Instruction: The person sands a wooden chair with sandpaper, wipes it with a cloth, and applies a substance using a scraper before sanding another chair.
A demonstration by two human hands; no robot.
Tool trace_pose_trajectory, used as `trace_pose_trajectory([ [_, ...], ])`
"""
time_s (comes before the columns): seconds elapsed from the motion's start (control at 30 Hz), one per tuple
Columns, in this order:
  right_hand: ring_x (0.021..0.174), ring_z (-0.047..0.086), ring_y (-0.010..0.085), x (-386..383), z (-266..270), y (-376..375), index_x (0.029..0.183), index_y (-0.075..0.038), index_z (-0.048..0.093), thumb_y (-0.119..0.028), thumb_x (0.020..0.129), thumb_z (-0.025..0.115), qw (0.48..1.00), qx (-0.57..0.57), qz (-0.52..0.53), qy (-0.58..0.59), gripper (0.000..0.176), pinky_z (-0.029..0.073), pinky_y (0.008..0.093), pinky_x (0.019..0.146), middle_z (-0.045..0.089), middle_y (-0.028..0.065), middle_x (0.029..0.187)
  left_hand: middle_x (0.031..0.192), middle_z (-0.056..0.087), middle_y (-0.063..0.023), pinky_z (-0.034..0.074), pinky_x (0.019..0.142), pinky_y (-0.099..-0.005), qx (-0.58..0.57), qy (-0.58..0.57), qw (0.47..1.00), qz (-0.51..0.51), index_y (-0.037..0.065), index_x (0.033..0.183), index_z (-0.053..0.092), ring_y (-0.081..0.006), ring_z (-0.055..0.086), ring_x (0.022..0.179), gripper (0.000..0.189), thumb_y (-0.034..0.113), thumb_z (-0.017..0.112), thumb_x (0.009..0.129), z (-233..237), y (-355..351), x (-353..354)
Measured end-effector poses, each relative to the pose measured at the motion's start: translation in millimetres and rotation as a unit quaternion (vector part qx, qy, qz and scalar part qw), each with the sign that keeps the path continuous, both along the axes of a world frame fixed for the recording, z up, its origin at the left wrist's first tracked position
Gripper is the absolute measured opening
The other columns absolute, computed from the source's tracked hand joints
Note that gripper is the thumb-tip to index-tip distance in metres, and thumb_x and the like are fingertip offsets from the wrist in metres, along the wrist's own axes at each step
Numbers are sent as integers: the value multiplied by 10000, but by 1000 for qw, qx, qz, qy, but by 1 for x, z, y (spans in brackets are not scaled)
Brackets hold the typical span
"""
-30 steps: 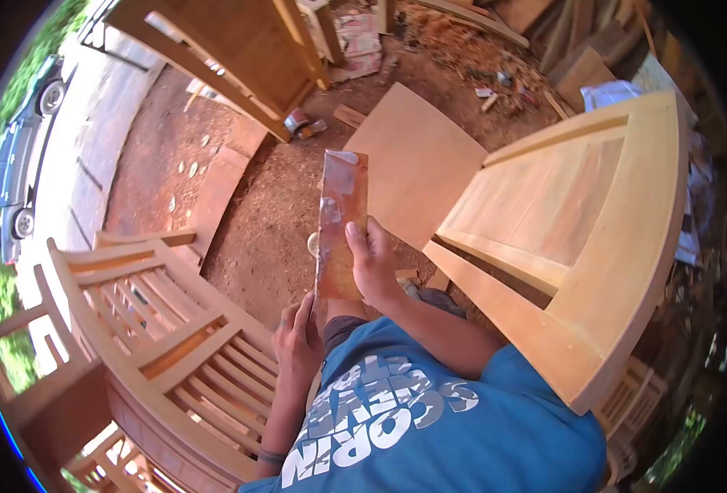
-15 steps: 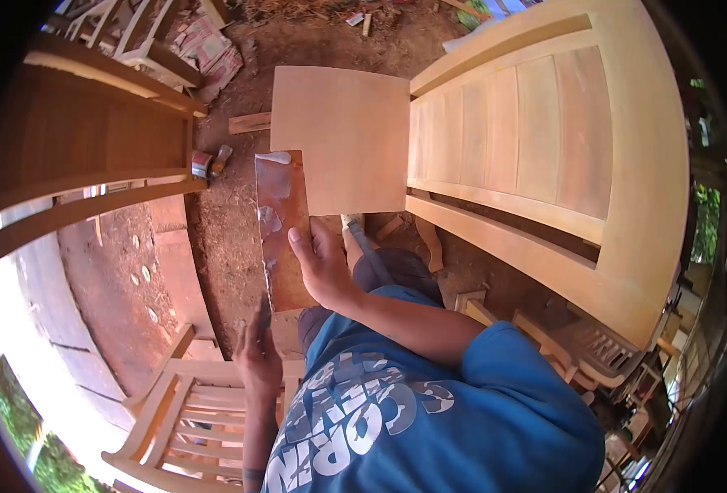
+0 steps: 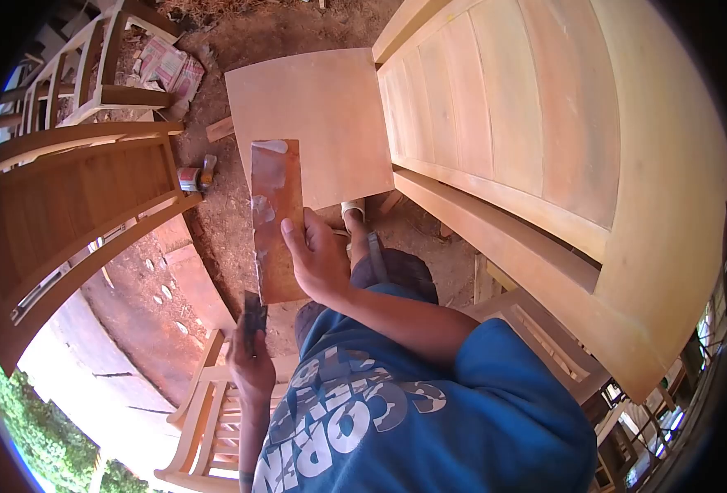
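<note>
Grips the board (image 3: 280, 263) by its right edge in the fingers of the right hand (image 3: 322, 267), thumb across its face, in front of the body, likely to leave the pale smears (image 3: 263, 208) on the left exposed. Holds a dark blade (image 3: 255, 314) in the curled fingers of the left hand (image 3: 251, 370), beside the near left corner, presumably for access to that edge. Beyond, a plain panel (image 3: 322, 99) above earthen ground (image 3: 224, 201); right, a large pale frame (image 3: 659, 246); far left, a tin (image 3: 188, 178) beside a darker frame (image 3: 76, 181).
</note>
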State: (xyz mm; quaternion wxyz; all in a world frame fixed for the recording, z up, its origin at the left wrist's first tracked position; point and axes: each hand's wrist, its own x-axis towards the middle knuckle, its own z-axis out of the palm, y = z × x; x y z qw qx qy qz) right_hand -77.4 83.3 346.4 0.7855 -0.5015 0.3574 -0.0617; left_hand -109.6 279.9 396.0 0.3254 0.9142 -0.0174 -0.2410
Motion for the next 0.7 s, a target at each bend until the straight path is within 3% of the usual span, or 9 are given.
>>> trace_pose_trajectory([
  [0.1,581,318,21,-3,-10,-4,878,-50,498,-324,973,480,1000,14,-11,-4,291,256,222,488,396,-54,652,945,640,-222,500,756,-383,-44,-34,997,55,-77,1152,549,-332,647,845,313,-6,554,847,27,-22,15],
  [0.23,596,317,19,-4,-9,0,886,-46,497,-302,974,483,999,19,-22,-23,271,261,217,499,397,-52,672,932,635,-223,489,713,-405,21,-22,985,-172,-37,1091,588,-323,641,808,257,-19,562,836,18,-43,15],
  [0.3,599,315,17,-1,0,-7,883,-48,491,-300,975,483,1000,10,-4,-15,269,263,216,504,395,-55,676,880,638,-194,485,675,-374,-5,8,991,-136,-23,1090,592,-265,637,764,246,-10,553,848,0,-37,13],
  [0.4,602,312,15,1,-3,-14,881,-51,485,-297,977,481,1000,14,-8,-20,265,266,214,509,392,-60,679,826,634,-148,477,636,-327,-30,111,988,104,-39,1068,588,-190,618,718,213,4,541,864,21,-39,20],
  [0.43,603,312,15,1,-4,-14,881,-52,483,-297,978,480,999,21,-10,-28,263,267,213,510,390,-61,679,824,638,-124,464,603,-292,-25,64,995,77,-56,1062,582,-137,589,681,205,15,529,877,29,-38,24],
  [0.47,562,352,62,1,-10,-13,854,-26,468,-285,971,477,1000,0,-5,-24,284,302,267,489,410,-7,633,821,636,-122,466,604,-295,-44,26,996,79,-61,1060,580,-144,592,679,205,14,532,876,35,-38,25],
  [0.6,562,371,65,7,-6,-8,842,-30,462,-287,971,472,999,14,-4,-37,287,308,284,486,423,4,626,835,639,-154,485,642,-325,-54,-93,993,58,-73,1068,580,-222,626,715,225,8,553,860,48,-50,15],
  [0.63,561,370,66,8,-4,-6,834,-32,458,-289,971,472,999,11,-1,-41,291,308,287,486,420,4,624,833,629,-190,491,670,-368,-11,-153,983,-100,-62,1071,591,-307,634,752,244,-6,572,834,38,-49,18],
  [0.7,560,368,66,13,-1,-7,820,-37,450,-292,970,472,998,2,3,-56,298,309,293,486,414,5,619,868,625,-222,491,688,-397,14,-57,993,-100,-46,1075,604,-360,627,787,257,-11,572,822,27,-45,18],
])
